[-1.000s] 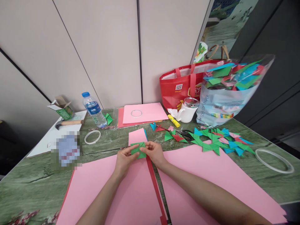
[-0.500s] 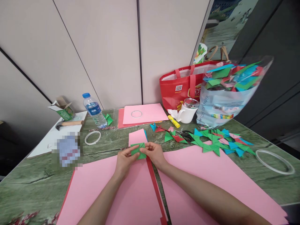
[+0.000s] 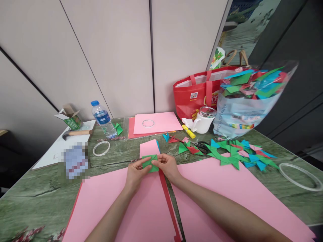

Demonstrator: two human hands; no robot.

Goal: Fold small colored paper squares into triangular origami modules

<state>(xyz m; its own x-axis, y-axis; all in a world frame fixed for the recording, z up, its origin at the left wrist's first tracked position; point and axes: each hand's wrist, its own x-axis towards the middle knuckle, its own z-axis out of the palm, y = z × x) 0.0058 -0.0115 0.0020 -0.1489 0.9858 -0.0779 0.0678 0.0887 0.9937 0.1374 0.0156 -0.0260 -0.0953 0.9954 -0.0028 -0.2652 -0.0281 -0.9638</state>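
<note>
A small folded green paper square (image 3: 150,164) is pinched between both my hands, above the large pink sheets. My left hand (image 3: 135,173) grips its left side, thumb and fingers closed on it. On the right edge, my right hand (image 3: 168,166) holds it between thumb and fingers. Crease lines show on the green surface. Just beyond my fingers lies a small stack of pink paper (image 3: 148,148) with blue peeking out at its right. Large pink sheets (image 3: 106,205) with red beneath spread under my left forearm, and another pink stack (image 3: 214,188) is under my right.
Folded paper stars (image 3: 233,154) lie right of my hands, near black scissors (image 3: 202,146) and a yellow glue stick (image 3: 188,131). Behind stand a white mug (image 3: 202,123), a red bag (image 3: 186,102) and a stuffed plastic bag (image 3: 234,114). A water bottle (image 3: 103,119) and hammer (image 3: 77,133) are left.
The whole view has shifted slightly, so things appear a little further right. Both hands keep hold of the green paper, with hardly any change in its shape or their grip.
</note>
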